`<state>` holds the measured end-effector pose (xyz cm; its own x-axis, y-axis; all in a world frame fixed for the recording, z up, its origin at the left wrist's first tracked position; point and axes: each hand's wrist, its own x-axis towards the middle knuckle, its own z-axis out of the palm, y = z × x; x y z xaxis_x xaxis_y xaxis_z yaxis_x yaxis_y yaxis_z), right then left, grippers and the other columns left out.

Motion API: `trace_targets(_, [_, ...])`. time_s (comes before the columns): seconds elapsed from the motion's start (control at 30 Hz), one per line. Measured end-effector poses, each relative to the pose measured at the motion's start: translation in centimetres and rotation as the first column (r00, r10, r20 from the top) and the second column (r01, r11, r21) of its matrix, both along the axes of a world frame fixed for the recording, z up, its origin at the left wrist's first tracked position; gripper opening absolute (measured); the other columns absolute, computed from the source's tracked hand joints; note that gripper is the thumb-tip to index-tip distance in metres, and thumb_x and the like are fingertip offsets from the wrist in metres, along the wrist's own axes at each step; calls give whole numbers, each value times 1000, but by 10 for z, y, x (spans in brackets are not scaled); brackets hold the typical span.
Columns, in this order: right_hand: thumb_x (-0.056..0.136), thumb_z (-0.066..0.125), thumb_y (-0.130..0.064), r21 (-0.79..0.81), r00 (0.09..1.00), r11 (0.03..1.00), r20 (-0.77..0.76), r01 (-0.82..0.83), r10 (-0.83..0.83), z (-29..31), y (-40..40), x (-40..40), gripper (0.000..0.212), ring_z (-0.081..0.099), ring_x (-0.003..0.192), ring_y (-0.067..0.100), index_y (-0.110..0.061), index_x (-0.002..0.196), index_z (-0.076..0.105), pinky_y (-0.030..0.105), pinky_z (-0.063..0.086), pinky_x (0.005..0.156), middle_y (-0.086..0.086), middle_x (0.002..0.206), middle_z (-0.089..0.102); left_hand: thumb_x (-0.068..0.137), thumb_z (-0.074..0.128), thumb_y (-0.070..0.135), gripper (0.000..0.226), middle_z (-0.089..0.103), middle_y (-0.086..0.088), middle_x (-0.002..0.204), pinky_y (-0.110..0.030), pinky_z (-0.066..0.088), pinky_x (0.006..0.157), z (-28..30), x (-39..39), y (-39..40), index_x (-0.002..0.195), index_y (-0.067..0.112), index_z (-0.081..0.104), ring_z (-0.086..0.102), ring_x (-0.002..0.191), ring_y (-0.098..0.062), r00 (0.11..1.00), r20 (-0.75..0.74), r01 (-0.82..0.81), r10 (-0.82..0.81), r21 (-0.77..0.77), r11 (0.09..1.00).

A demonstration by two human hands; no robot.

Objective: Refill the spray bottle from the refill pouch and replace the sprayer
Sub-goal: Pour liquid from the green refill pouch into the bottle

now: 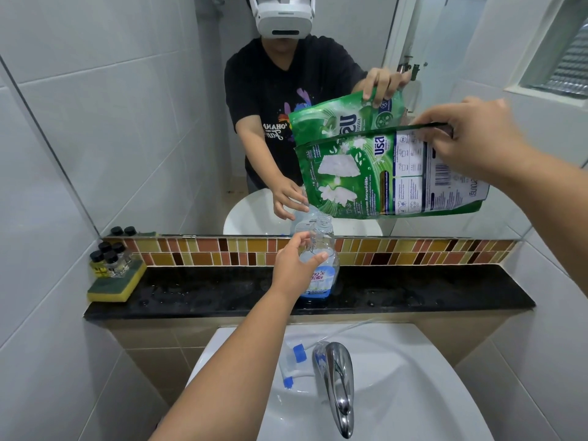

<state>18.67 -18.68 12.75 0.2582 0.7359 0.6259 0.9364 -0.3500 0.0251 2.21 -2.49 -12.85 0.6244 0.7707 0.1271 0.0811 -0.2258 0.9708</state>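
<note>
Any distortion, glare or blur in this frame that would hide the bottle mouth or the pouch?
Head view: wide-angle bending curves the ledge and wall tiles toward the edges; lighting is even, with bright reflections only on the tap; the mirror doubles the refill pouch and both hands; the clear spray bottle has an open mouth that reads faintly against that reflection; no obvious motion blur.

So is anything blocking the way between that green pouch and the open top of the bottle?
Nothing visible does. The refill pouch, gripped by the right hand, hangs tilted just above the spray bottle, whose neck is open. The left hand holds the bottle's side, below the opening. The sprayer lies in the sink.
</note>
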Motion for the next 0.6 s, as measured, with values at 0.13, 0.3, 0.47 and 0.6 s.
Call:
trace_targets(0.13, [93, 56, -25, -7, 997, 999, -61, 39, -39, -6, -3, 5, 18, 46, 82, 22, -28, 105, 69, 44, 30, 88, -6, 79, 56, 83, 75, 33, 42, 53, 17, 116, -9, 37, 64, 0, 1, 0, 112, 47, 48, 48, 104, -2, 1000, -22, -10, 10, -5, 1000])
trace_targets(0.3, [93, 57, -25, 18, 985, 998, -168, 52, -48, -18, -8, 6, 17, 50, 80, 22, -27, 103, 70, 52, 41, 88, -7, 77, 58, 82, 75, 34, 43, 53, 17, 117, -7, 35, 60, 2, 2, 0, 112, 47, 48, 48, 101, -1, 999, -44, -24, 23, -22, 999])
trace_targets(0.47, [91, 60, -28, 66, 954, 995, -296, 77, -54, -35, -12, 8, 16, 58, 87, 27, -26, 104, 70, 56, 43, 89, -4, 83, 62, 82, 75, 35, 43, 51, 19, 115, -7, 34, 56, 3, 2, -1, 111, 48, 47, 48, 99, -2, 998, -57, -33, 32, -22, 999])
trace_targets(0.6, [91, 62, -27, 99, 934, 991, -353, 87, -46, -45, -15, 11, 16, 60, 92, 29, -25, 104, 70, 55, 43, 90, -1, 85, 65, 82, 75, 35, 43, 53, 16, 117, -12, 39, 62, 2, 2, 0, 114, 45, 48, 49, 103, -3, 998, -48, -30, 28, -29, 999])
